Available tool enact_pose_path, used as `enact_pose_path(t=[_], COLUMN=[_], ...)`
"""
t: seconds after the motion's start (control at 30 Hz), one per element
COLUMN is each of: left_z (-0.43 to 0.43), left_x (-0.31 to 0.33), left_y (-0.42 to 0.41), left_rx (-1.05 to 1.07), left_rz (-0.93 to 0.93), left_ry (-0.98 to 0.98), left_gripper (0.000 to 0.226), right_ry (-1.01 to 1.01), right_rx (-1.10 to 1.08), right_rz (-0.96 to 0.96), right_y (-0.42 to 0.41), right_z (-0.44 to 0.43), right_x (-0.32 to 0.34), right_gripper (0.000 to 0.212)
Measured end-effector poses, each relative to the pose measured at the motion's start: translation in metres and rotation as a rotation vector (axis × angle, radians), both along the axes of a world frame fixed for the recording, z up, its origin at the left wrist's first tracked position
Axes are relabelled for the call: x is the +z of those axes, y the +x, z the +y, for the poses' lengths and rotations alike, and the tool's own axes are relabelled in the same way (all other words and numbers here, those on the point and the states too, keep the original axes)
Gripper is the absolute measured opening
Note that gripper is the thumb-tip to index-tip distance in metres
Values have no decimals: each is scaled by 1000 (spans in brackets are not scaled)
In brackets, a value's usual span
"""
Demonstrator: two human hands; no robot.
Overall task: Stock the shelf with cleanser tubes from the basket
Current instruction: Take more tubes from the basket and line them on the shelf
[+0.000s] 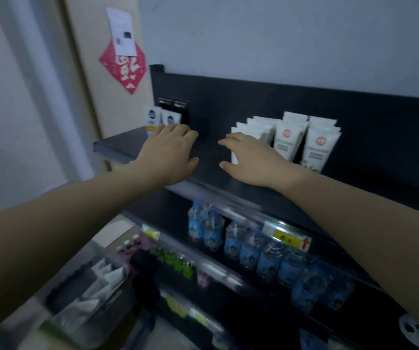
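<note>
Resting both palms loose and empty on the shelf (120,145), my right hand (251,160) touches the white cleanser tubes (289,140); my left hand (170,152) lies beside it.

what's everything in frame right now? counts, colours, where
top shelf: one, black, upper middle, mostly bare between the hands
white cleanser tubes: several rows, exact count unclear, white with a red round logo, right part of top shelf
blue-logo tubes: two visible, white with a blue logo, far left of top shelf
black boxes: two, black, behind the blue-logo tubes
bottles: a row, count unclear, clear with blue labels, shelf below
price tag: one, yellow, on lower shelf rail
basket: one, clear, lower left, holds white tubes, blurred
red decoration: one, on door at left
paper notice: one, white, above the decoration
left hand: open, palm down, by the blue-logo tubes
right hand: open, at the white tubes' left row
</note>
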State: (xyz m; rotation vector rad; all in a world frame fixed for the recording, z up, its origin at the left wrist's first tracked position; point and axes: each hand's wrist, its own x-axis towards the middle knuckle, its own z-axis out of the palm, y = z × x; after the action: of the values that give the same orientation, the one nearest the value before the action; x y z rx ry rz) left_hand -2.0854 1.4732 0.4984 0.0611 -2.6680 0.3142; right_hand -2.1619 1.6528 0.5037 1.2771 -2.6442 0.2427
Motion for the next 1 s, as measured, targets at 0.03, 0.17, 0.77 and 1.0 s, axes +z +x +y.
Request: enact_pose_path(t=[0.03, 0.17, 0.77, 1.0], left_z=[-8, -44, -278, -342], left_x=[-3, -18, -117, -196], left_y=[12, 57, 182, 194], left_rx=[35, 177, 434, 491], left_rz=[-10, -51, -217, -336], left_ry=[-3, 45, 215, 404], left_gripper=[59, 54, 55, 52], right_ry=[18, 75, 151, 280], right_rx=[35, 154, 417, 463], right_rz=[-8, -7, -88, -164], right_y=[6, 31, 119, 122], right_z=[-11, -64, -349, -415], right_x=[-3, -17, -118, -195], right_gripper=[58, 60, 58, 46])
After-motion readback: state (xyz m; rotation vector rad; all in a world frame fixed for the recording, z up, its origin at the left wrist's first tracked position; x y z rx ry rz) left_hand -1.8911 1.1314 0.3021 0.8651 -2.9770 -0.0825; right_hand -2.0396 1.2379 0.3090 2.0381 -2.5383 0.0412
